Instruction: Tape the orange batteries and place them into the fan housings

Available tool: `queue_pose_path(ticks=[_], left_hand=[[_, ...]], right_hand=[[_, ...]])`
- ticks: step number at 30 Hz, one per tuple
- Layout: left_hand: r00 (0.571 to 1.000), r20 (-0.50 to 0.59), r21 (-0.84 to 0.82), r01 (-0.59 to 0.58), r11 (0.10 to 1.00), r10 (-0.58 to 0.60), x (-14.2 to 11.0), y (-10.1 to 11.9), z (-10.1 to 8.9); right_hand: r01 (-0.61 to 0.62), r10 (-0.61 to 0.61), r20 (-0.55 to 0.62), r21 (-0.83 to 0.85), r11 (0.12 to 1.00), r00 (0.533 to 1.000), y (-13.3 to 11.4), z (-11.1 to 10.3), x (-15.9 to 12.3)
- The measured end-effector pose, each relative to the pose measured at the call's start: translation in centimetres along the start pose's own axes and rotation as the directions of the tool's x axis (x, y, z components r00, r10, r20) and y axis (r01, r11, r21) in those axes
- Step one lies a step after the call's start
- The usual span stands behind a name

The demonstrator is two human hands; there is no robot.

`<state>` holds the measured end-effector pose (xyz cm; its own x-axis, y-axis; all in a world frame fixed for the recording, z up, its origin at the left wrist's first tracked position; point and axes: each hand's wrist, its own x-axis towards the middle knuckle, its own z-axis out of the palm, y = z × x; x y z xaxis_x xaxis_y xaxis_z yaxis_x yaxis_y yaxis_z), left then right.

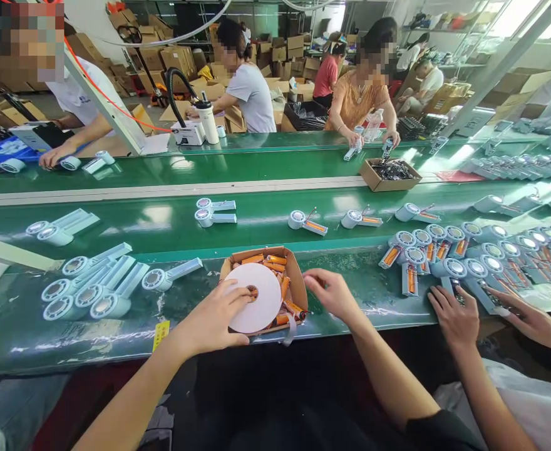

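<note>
I am resting my left hand on the white roll, its fingers spreading over the upper left of the flat face, and the fingertips are reaching the centre hole. The thumb is lying apart from them, near the roll's lower left edge. The roll is sitting flat beneath those fingers, on top of orange cells that are filling the cardboard box. A pale strip is hanging over the box's front rim, right of the roll.

I am holding my right hand just beside the box's right wall, well clear of the roll. Its fingers are curling, with thumb and forefinger pointing toward the box; I cannot tell whether they are pinching anything or touching the cardboard. Pale blue housings are lying left of my left hand; on the far right, a co-worker's hands are touching similar units.
</note>
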<state>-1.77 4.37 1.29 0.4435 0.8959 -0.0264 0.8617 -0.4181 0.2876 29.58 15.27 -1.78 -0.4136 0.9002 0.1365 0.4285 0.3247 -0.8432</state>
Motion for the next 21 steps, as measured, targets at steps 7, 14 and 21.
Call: queue_pose_path(ticks=[7, 14, 21], left_hand=[[0.891, -0.446, 0.064, 0.124, 0.990, -0.083, -2.3, -0.1, 0.7], [0.657, -0.685, -0.045, 0.393, 0.919, -0.314, -5.4, -2.0, 2.1], [0.666, -0.664, -0.109, 0.363, 0.925, -0.340, -5.8, -0.2, 3.9]], right_hand=[[0.175, -0.159, 0.461, 0.008, 0.985, 0.873, -6.0, 3.6, -4.7], [0.332, -0.319, 0.609, 0.096, 0.938, 0.726, -5.8, 0.6, -3.0], [0.044, -0.047, 0.471, 0.017, 0.999, 0.881, -2.3, -1.8, 0.8]])
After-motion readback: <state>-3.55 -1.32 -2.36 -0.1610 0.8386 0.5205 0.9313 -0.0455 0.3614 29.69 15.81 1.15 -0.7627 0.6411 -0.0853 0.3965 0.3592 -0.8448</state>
